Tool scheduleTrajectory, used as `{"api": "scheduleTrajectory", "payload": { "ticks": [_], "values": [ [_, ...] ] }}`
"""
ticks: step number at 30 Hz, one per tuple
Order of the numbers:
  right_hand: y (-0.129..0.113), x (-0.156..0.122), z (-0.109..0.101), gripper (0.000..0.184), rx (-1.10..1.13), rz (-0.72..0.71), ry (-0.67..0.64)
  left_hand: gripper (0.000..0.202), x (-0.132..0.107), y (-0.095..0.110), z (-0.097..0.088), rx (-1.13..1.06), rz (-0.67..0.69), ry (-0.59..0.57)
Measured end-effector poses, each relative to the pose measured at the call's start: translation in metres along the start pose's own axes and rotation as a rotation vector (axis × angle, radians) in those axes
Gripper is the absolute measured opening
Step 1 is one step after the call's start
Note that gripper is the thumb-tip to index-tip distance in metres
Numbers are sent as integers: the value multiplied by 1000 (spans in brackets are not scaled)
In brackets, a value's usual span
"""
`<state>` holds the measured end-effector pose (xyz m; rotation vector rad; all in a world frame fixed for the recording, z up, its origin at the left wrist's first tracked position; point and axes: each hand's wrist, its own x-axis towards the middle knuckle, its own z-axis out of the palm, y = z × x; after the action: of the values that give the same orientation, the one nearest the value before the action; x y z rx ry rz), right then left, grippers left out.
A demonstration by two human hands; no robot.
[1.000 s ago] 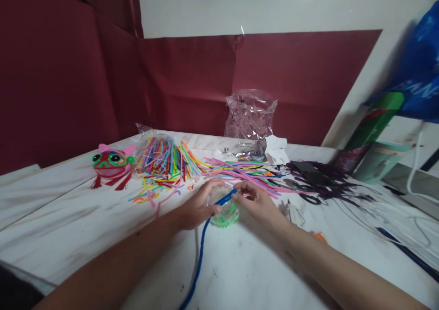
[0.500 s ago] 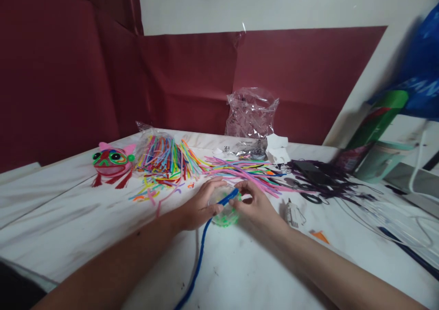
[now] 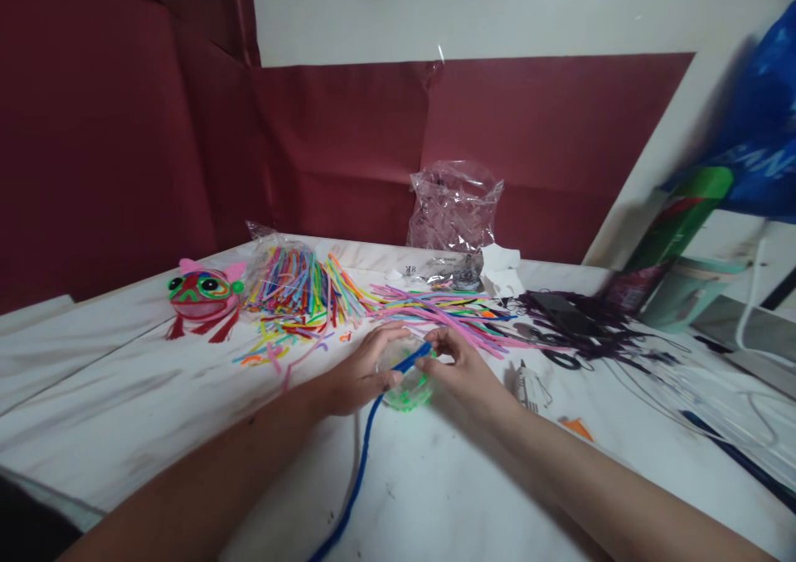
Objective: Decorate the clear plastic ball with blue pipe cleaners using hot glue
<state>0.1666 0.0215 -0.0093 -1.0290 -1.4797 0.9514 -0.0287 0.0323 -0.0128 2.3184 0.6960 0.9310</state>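
Two hands busy on the table (image 3: 186, 429): left hand (image 3: 356, 377) cups the clear ball (image 3: 409, 396), right hand (image 3: 465, 373) pinches the tip of the blue pipe cleaner (image 3: 364, 450) against it. Early going, I'd judge: nearly its whole length trails loose.

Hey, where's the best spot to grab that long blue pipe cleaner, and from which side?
Probably its free middle stretch: the blue pipe cleaner lies along the table toward the viewer, while the right hand pinches its far end against the green piece held in the left hand. Come from above, with a fingertip grip across its thin width.
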Motion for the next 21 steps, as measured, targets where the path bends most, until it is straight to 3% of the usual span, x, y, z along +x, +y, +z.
{"api": "scheduleTrajectory", "payload": {
  "ticks": [12, 18, 21],
  "values": [
    [5, 7, -10, 39, 197, 104, -93, 61, 0, -2, -1, 8, 59, -21],
    [7, 7, -12, 41, 217, 125, -120, 59, 1, -2, -2, 7, 66, -21],
    [6, 3, -10, 37, 126, 68, -92, 59, 1, -1, -1, 14, 43, -9]
  ]
}}
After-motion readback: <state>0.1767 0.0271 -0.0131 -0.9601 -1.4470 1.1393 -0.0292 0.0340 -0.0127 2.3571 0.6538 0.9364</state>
